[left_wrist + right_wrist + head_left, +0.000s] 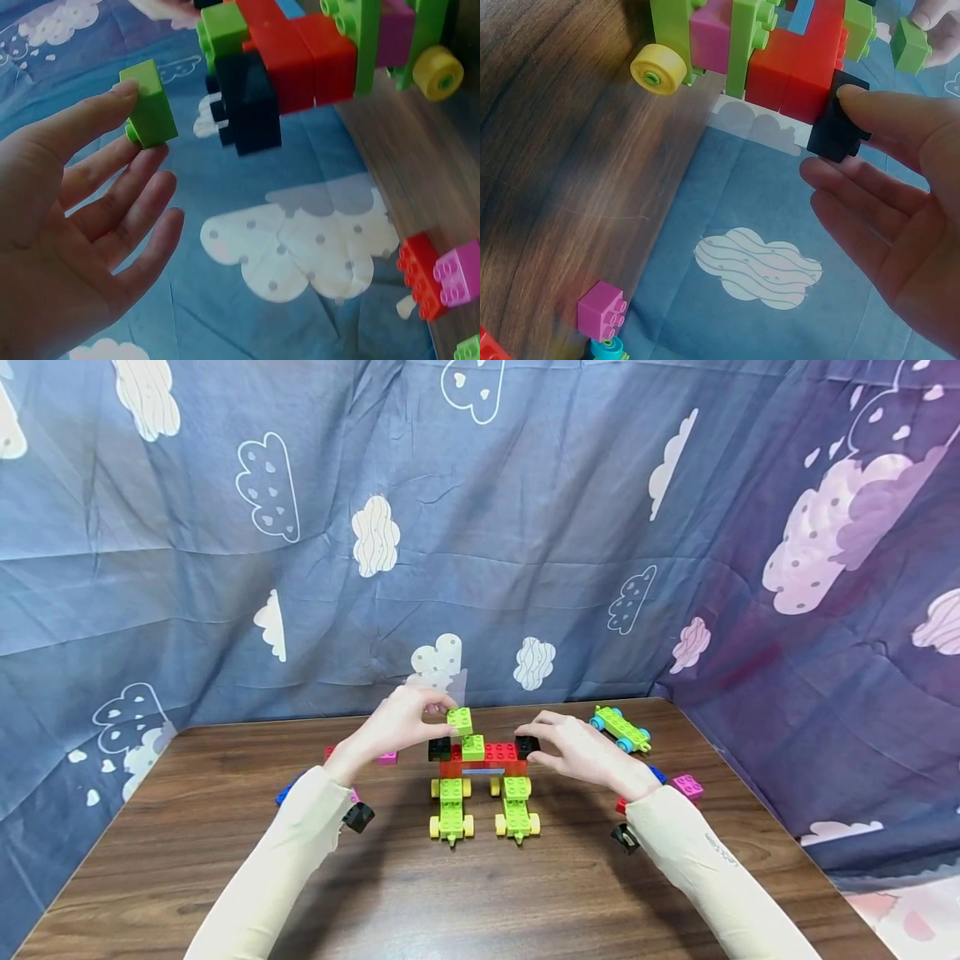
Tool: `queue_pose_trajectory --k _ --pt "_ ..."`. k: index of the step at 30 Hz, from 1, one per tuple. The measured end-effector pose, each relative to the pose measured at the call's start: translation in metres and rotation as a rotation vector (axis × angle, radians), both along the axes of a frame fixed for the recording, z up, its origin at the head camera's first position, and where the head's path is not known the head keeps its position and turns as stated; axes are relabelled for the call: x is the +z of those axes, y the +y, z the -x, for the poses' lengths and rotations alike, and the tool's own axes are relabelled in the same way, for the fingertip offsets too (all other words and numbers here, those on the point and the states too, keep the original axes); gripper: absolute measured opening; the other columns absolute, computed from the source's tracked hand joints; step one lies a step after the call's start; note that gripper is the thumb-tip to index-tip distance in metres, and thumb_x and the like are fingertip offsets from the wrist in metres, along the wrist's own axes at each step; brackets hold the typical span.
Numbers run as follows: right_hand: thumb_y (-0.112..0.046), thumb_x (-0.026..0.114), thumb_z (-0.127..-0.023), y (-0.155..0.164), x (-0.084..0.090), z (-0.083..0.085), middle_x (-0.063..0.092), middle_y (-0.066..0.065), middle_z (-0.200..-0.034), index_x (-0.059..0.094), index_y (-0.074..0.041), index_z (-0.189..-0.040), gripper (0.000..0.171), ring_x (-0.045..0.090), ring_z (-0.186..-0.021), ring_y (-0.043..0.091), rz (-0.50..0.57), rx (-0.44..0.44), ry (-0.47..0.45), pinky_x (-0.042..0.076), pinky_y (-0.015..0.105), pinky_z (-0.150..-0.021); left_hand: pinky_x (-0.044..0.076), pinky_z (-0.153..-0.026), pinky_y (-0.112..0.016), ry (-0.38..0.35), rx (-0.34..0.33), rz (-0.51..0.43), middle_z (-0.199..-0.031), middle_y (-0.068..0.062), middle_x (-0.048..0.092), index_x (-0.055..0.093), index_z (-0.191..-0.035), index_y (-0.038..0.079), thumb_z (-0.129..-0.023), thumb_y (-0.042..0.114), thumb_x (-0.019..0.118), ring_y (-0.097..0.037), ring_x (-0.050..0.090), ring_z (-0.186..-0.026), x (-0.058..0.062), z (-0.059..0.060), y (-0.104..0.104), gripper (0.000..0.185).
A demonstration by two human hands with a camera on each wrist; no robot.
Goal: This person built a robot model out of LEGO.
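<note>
My left hand (401, 720) pinches a lime green toy brick (460, 721) between thumb and fingers. It holds this brick above another lime green brick (473, 747), which sits on a row of red bricks (498, 752). Black bricks (439, 749) stand at both ends of that row. With thumb and fingers, my right hand (581, 750) pinches the right black brick (838, 124), which touches the red end. Lime green wheeled bases (452, 820) with yellow wheels are below the row. A pink brick (711, 39) shows between green bricks in the right wrist view.
At the back right of the wooden table (480, 902) lies a lime green wheeled base (621, 729) with blue wheels. A pink brick (687, 787) is by the right forearm. Black pieces (358, 817) lie near both forearms. A cloud-patterned curtain (465, 527) hangs behind the table.
</note>
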State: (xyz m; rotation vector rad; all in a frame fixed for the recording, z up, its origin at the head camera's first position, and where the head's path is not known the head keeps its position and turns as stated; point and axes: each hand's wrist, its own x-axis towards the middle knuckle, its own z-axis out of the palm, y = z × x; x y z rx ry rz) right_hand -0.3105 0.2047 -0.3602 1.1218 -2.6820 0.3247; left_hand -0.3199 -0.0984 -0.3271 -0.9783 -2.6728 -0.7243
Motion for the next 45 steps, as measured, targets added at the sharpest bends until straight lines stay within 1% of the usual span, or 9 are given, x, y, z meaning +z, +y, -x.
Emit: queue_pose_trajectory --k 7,12,15,18,25,30,33,38,45 --pt "-0.024 0.073 -0.09 0.0 -0.001 0.0 0.067 0.0 -0.105 0.067 -0.016 -0.125 0.036 0.061 -0.082 0.01 0.007 0.004 -0.013 0.053 0.028 -0.073 0.056 -0.086 -0.036 -0.021 -0.029 0.01 -0.105 -0.004 0.074 0.074 -0.11 0.01 -0.085 0.028 0.079 -0.018 0.068 -0.094 -0.006 0.0 0.02 0.032" --pt "-0.023 0.073 -0.09 0.0 -0.001 -0.001 0.067 0.001 -0.104 0.067 -0.014 -0.124 0.036 0.063 -0.082 0.014 0.024 0.012 -0.019 0.054 0.028 -0.073 0.057 -0.084 -0.032 0.012 -0.054 0.025 -0.103 -0.003 0.075 0.074 -0.109 0.011 -0.085 0.028 0.079 -0.016 0.068 -0.091 -0.012 0.002 0.032 0.031" --pt "-0.023 0.073 -0.09 0.0 -0.001 -0.002 0.066 0.001 -0.104 0.067 -0.014 -0.124 0.035 0.063 -0.082 0.016 0.032 0.02 -0.021 0.053 0.028 -0.072 0.057 -0.084 -0.03 0.028 -0.056 0.041 -0.102 -0.003 0.075 0.074 -0.109 0.011 -0.085 0.029 0.079 -0.015 0.069 -0.09 -0.016 0.003 0.037 0.03" --pt "-0.024 0.072 -0.091 0.0 -0.001 -0.002 0.066 0.001 -0.104 0.067 -0.014 -0.124 0.035 0.062 -0.081 0.015 0.033 0.024 -0.017 0.052 0.026 -0.07 0.057 -0.084 -0.03 0.029 -0.054 0.053 -0.102 -0.003 0.074 0.074 -0.108 0.011 -0.084 0.03 0.079 -0.015 0.069 -0.091 -0.019 0.003 0.04 0.031" --pt "-0.023 0.073 -0.09 -0.001 0.0 -0.002 0.066 0.001 -0.104 0.068 -0.012 -0.124 0.036 0.059 -0.079 0.011 0.028 0.012 -0.024 0.051 0.025 -0.07 0.057 -0.085 -0.031 -0.015 -0.049 0.058 -0.104 -0.004 0.075 0.074 -0.109 0.011 -0.085 0.029 0.079 -0.016 0.069 -0.092 -0.022 0.002 0.046 0.031" --pt "-0.023 0.073 -0.09 -0.001 0.0 -0.002 0.066 0.001 -0.104 0.068 -0.013 -0.124 0.036 0.059 -0.078 0.011 0.023 0.0 -0.028 0.051 0.025 -0.069 0.057 -0.085 -0.03 -0.018 -0.052 0.064 -0.104 -0.004 0.075 0.074 -0.109 0.011 -0.084 0.029 0.079 -0.016 0.069 -0.092 -0.025 0.003 0.049 0.031" --pt "-0.023 0.073 -0.09 -0.001 0.0 -0.002 0.066 0.001 -0.104 0.068 -0.014 -0.124 0.035 0.059 -0.078 0.01 0.024 0.0 -0.023 0.051 0.025 -0.069 0.057 -0.086 -0.031 -0.033 -0.05 0.066 -0.105 -0.004 0.074 0.074 -0.11 0.011 -0.084 0.028 0.079 -0.016 0.069 -0.093 -0.026 0.003 0.05 0.031" --pt "-0.023 0.073 -0.09 -0.001 0.0 -0.002 0.067 0.001 -0.104 0.068 -0.014 -0.123 0.035 0.059 -0.078 0.009 0.03 0.008 -0.008 0.051 0.026 -0.069 0.057 -0.086 -0.033 -0.053 -0.026 0.094 -0.107 -0.004 0.074 0.073 -0.111 0.012 -0.085 0.029 0.079 -0.017 0.068 -0.096 -0.027 0.002 0.051 0.032" --pt "-0.024 0.073 -0.09 0.0 0.0 -0.001 0.067 0.001 -0.104 0.068 -0.014 -0.123 0.035 0.061 -0.081 0.011 0.031 0.001 -0.009 0.053 0.028 -0.071 0.056 -0.085 -0.034 -0.05 0.004 0.12 -0.108 -0.002 0.072 0.072 -0.112 0.013 -0.086 0.031 0.077 -0.016 0.066 -0.099 -0.029 0.0 0.052 0.032"
